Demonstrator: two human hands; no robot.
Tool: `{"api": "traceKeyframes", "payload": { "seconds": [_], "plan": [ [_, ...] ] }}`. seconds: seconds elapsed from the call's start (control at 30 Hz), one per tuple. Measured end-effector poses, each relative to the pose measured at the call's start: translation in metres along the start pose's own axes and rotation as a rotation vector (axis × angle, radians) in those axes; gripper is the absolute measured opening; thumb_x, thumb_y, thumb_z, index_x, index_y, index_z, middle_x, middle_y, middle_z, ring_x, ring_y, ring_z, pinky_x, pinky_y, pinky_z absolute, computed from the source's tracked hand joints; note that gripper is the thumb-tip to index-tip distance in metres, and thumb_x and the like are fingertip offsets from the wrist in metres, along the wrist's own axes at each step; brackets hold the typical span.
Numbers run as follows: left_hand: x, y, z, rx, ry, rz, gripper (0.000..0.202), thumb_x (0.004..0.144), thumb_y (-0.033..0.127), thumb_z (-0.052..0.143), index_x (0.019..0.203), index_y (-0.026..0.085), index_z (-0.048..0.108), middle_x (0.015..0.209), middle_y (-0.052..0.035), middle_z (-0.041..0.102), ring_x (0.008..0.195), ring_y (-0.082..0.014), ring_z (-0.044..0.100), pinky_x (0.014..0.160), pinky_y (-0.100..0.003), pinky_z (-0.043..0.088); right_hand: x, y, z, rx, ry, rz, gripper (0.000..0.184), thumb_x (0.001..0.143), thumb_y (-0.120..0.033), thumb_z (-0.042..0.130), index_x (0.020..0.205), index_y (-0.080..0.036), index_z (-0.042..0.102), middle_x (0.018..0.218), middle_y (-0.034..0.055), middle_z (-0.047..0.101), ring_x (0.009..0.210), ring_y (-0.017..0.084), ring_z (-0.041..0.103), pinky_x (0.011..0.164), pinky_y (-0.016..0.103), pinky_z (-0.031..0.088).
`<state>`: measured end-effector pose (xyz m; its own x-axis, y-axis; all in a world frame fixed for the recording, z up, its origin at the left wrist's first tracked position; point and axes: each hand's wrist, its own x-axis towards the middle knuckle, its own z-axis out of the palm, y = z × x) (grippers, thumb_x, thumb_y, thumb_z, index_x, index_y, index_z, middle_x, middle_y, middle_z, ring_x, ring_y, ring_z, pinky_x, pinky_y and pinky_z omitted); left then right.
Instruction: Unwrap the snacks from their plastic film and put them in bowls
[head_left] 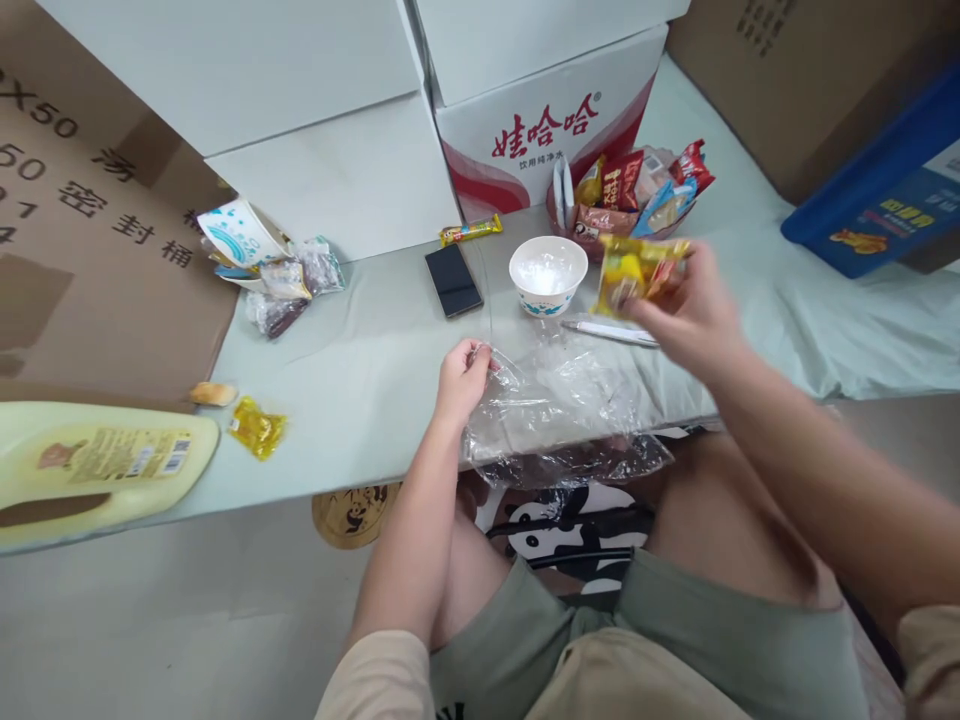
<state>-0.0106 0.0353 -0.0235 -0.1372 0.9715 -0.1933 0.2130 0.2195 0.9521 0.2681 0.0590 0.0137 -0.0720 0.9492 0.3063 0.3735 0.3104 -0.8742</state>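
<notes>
My left hand [463, 378] pinches the edge of a clear plastic bag [555, 400], which lies crumpled on the table and hangs over its front edge. Held up in my right hand [697, 315] is a yellow snack packet [634, 275], slightly blurred. It is just right of a white paper bowl [548, 275] with a blue-green pattern; the bowl has something clear and shiny inside. Behind the packet, a bowl of wrapped snacks [622, 195] stands against a carton. A white pen-like stick [611, 331] lies below the packet, touching or close to the bag.
A phone [454, 280] and a slim yellow snack stick [471, 230] lie left of the paper bowl. Farther left are crumpled wrappers [289, 285], a bread-like piece [213, 393], a yellow wrapper [257, 427] and a pale yellow jug [112, 465]. Cartons [555, 120] line the back.
</notes>
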Motion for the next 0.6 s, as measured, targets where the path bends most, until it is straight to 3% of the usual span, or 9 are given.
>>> {"api": "traceKeyframes", "payload": {
  "seconds": [0.13, 0.23, 0.27, 0.33, 0.4, 0.43, 0.53, 0.6],
  "plan": [
    [0.001, 0.001, -0.004, 0.016, -0.044, 0.012, 0.018, 0.093, 0.033, 0.055, 0.08, 0.02, 0.056, 0.068, 0.0025, 0.067, 0.044, -0.0085, 0.044, 0.046, -0.023, 0.032, 0.077, -0.047, -0.03, -0.595, 0.14, -0.063, 0.046, 0.085, -0.021, 0.073, 0.13, -0.015, 0.065, 0.132, 0.0174, 0.065, 0.117, 0.028, 0.066, 0.101, 0.047, 0.052],
    [0.003, 0.0, -0.007, 0.041, -0.056, 0.03, 0.018, 0.091, 0.034, 0.056, 0.08, 0.02, 0.056, 0.068, 0.0019, 0.068, 0.045, -0.0092, 0.044, 0.048, -0.023, 0.034, 0.133, -0.059, -0.032, -0.837, 0.065, -0.081, 0.058, 0.088, -0.024, 0.071, 0.144, -0.014, 0.059, 0.132, 0.014, 0.068, 0.124, 0.026, 0.063, 0.103, 0.045, 0.047],
    [0.004, 0.0, -0.007, 0.05, -0.059, 0.039, 0.018, 0.091, 0.034, 0.056, 0.08, 0.02, 0.056, 0.068, 0.0018, 0.068, 0.046, -0.0094, 0.044, 0.049, -0.023, 0.034, 0.148, -0.054, -0.028, -0.895, 0.037, -0.04, 0.054, 0.088, -0.028, 0.07, 0.139, -0.011, 0.061, 0.132, 0.0129, 0.069, 0.125, 0.025, 0.063, 0.099, 0.044, 0.046],
    [0.005, -0.001, -0.009, 0.058, -0.065, 0.059, 0.017, 0.09, 0.033, 0.056, 0.079, 0.02, 0.055, 0.067, 0.0017, 0.068, 0.047, -0.0095, 0.044, 0.051, -0.023, 0.035, 0.172, -0.037, -0.019, -1.01, -0.068, 0.066, 0.048, 0.087, -0.044, 0.063, 0.109, -0.002, 0.068, 0.132, 0.0141, 0.069, 0.128, 0.026, 0.061, 0.09, 0.041, 0.046],
    [0.005, -0.001, -0.009, 0.046, -0.073, 0.069, 0.018, 0.09, 0.034, 0.056, 0.079, 0.02, 0.055, 0.067, 0.0018, 0.068, 0.047, -0.0095, 0.044, 0.051, -0.023, 0.036, 0.188, -0.015, -0.011, -1.072, -0.145, 0.14, 0.056, 0.082, -0.056, 0.057, 0.076, 0.0, 0.063, 0.13, 0.0173, 0.069, 0.128, 0.028, 0.062, 0.083, 0.038, 0.046],
    [0.004, 0.0, -0.01, 0.038, -0.078, 0.069, 0.018, 0.09, 0.034, 0.056, 0.079, 0.02, 0.055, 0.067, 0.002, 0.068, 0.047, -0.0094, 0.044, 0.051, -0.024, 0.036, 0.195, -0.005, -0.008, -1.077, -0.154, 0.158, 0.058, 0.077, -0.058, 0.061, 0.069, 0.0, 0.06, 0.128, 0.0184, 0.07, 0.127, 0.029, 0.062, 0.082, 0.037, 0.047],
    [0.004, 0.001, -0.011, 0.023, -0.084, 0.057, 0.017, 0.09, 0.035, 0.056, 0.08, 0.021, 0.054, 0.067, 0.0023, 0.067, 0.046, -0.0091, 0.044, 0.05, -0.024, 0.036, 0.214, 0.013, -0.009, -1.068, -0.13, 0.187, 0.05, 0.056, -0.046, 0.085, 0.069, -0.001, 0.067, 0.12, 0.0192, 0.075, 0.127, 0.035, 0.063, 0.087, 0.043, 0.048],
    [0.004, 0.001, -0.012, 0.022, -0.082, 0.056, 0.017, 0.09, 0.035, 0.056, 0.08, 0.021, 0.054, 0.067, 0.0022, 0.067, 0.045, -0.009, 0.044, 0.05, -0.024, 0.037, 0.227, 0.022, -0.015, -1.017, -0.118, 0.177, 0.043, 0.054, -0.041, 0.089, 0.069, -0.005, 0.071, 0.113, 0.0163, 0.078, 0.131, 0.035, 0.06, 0.088, 0.042, 0.049]
  ]
}}
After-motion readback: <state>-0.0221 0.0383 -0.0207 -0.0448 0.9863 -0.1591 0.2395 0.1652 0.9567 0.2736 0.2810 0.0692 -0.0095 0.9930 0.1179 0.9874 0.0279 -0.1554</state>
